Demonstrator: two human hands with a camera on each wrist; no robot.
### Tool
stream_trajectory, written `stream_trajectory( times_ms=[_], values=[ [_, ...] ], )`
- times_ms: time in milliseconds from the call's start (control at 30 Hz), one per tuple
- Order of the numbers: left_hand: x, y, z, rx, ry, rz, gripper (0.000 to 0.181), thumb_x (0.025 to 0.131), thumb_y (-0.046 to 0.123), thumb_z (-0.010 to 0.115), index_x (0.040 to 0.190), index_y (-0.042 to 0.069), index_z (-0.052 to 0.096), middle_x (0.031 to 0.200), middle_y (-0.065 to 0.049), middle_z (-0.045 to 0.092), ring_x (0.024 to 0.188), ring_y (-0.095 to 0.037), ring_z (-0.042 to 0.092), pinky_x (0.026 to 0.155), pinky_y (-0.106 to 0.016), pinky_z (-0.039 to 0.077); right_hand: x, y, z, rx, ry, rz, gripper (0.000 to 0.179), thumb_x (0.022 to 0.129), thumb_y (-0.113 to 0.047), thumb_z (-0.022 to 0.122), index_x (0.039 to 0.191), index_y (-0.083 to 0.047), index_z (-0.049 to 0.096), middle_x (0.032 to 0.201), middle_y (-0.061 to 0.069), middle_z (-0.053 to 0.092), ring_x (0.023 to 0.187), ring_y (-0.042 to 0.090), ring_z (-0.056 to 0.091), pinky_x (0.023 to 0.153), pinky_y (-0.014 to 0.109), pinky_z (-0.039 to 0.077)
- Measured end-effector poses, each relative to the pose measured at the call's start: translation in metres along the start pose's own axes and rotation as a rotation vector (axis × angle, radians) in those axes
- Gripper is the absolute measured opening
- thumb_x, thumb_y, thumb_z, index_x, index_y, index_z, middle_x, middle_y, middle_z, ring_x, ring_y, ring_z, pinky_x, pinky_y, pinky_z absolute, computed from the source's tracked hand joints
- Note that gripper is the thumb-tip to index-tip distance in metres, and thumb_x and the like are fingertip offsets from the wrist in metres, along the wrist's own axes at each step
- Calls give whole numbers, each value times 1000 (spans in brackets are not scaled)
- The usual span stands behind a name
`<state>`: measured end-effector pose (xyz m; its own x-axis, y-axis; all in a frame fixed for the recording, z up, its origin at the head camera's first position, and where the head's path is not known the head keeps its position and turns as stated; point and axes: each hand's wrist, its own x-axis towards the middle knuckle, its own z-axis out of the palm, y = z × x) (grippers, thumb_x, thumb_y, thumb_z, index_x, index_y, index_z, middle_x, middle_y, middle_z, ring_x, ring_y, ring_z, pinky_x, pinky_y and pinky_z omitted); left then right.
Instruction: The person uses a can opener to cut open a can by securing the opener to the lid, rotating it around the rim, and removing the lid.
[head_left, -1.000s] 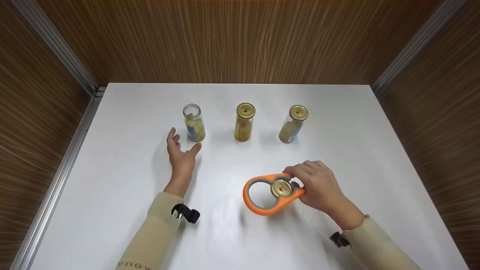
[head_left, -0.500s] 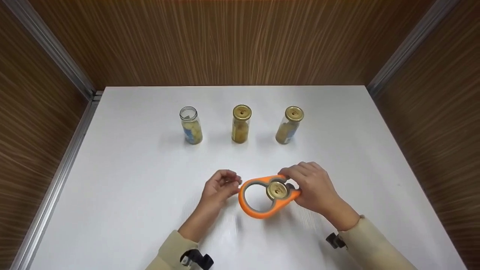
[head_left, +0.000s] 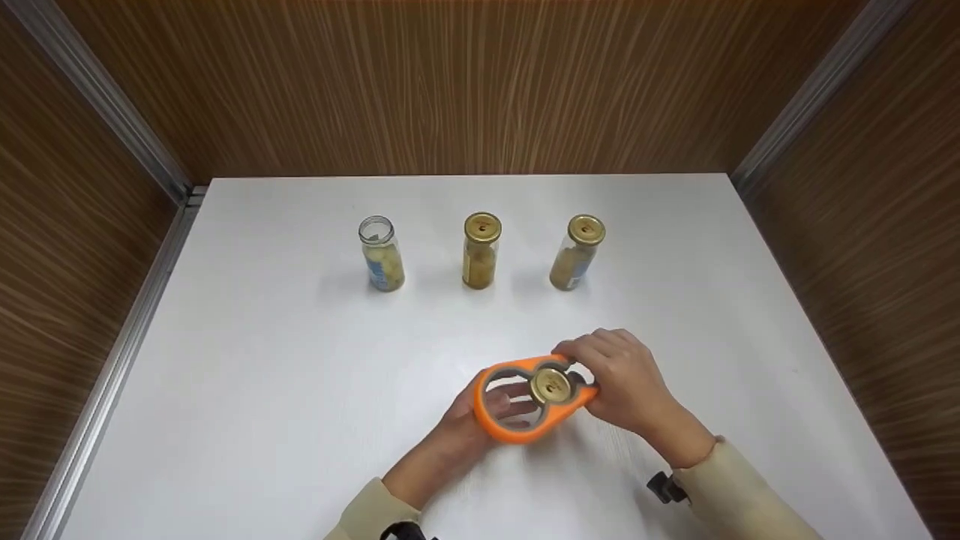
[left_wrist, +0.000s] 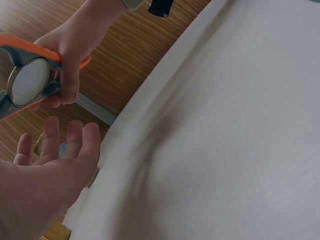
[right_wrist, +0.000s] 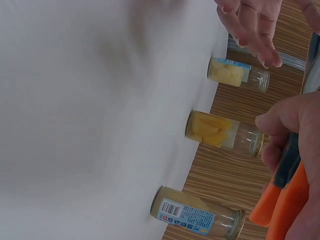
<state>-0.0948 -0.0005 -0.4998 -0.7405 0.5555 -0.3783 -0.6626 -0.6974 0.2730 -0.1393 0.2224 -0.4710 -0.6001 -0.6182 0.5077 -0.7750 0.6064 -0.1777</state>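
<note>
Brown wood-grain panels [head_left: 480,90] enclose a white tabletop [head_left: 262,375] at the rear and sides; grey metal strips [head_left: 105,97] line the rear corners; soft glare whitens the tabletop's middle.

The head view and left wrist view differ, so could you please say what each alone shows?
Head only: three glass jars in full and the printed gold face of the round metal lid. Left wrist only: that lid's pale underside. Both: the orange and grey looped tool around the lid, the right hand gripping it, the left hand and the white tabletop.
</note>
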Motion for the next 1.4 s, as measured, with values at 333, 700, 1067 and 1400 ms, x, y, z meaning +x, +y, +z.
stream_trajectory(
  times_ms=[333,700,1067,1400],
  values=[
    [5,-1,13,-344,-2,-159,47,105,18,32,145,-4,44,142,-17,53,135,-31,46,104,-35,46,2,3,2,-1,-5,4,40,70,-5,79,105,-21,69,91,-12,71,79,9,62,73,33,51],
    [5,-4,-16,286,-243,144,60,87,17,71,143,6,53,145,-11,55,126,-26,57,99,-30,49,5,-1,6,18,-14,-2,42,69,-4,79,106,-21,69,92,-12,71,79,10,62,73,36,51],
    [9,-8,-20,411,-316,197,55,93,20,64,144,3,51,145,-14,54,128,-21,56,103,-28,45,2,-4,14,17,-13,-6,39,71,-5,79,105,-22,70,92,-13,71,80,8,62,74,33,51],
    [18,-13,-22,388,-386,203,59,93,27,59,147,6,45,135,-3,60,120,-16,57,102,-25,43,3,-2,15,31,-20,-5,36,73,-8,78,106,-22,70,92,-13,71,80,8,62,74,32,51]
  ],
)
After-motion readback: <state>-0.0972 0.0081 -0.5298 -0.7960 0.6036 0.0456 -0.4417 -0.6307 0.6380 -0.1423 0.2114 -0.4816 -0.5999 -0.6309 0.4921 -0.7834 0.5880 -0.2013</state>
